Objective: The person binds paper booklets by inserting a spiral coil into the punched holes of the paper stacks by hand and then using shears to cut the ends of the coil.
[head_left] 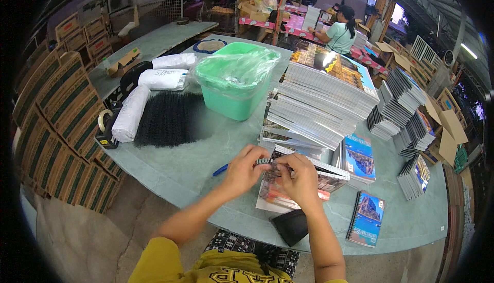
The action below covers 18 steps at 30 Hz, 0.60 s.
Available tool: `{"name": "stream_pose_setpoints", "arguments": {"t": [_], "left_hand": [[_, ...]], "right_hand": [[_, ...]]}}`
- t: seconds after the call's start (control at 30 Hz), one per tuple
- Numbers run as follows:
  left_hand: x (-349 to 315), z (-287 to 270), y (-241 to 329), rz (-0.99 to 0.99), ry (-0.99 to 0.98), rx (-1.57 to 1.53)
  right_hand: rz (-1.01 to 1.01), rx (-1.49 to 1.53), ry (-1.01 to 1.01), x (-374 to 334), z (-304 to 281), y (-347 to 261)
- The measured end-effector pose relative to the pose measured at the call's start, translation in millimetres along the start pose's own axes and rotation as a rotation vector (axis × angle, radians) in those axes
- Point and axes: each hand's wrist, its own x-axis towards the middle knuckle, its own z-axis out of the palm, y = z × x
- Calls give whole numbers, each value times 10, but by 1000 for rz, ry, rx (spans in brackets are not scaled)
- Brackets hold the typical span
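At the front of the table, my left hand [247, 169] is closed, its fingertips pinching a thin black spiral coil [263, 160]. Against it, my right hand [299, 177] is closed too, thumb and fingers at the coil and the edge of an unbound booklet [332, 181]. The exact fit of coil and holes is hidden by my fingers. Under my hands lie printed sheets [267, 201]. A black pouch [290, 227] rests by the near edge, and a blue pen [220, 170] lies beside my left wrist. To the right is a coil-bound notebook [366, 218] with a blue cover.
Tall booklet stacks [324, 95] rise just beyond my hands, with more stacks [396, 103] at the right. A green bin [234, 95] with a plastic liner, a heap of black coils [167, 121], white rolls [131, 113] and a tape dispenser [106, 131] stand left. A co-worker [340, 32] works behind.
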Motion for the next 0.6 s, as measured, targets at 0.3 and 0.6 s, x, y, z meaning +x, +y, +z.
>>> {"name": "stream_pose_setpoints", "arguments": {"t": [0.3,0.6], "left_hand": [[256,-437,43,-173,-466,28],[308,-501,-94,-259,-543,-29]], "right_hand": [[-21,-214,20,-7,154,9],[30,-186,19,10,145,23]]}}
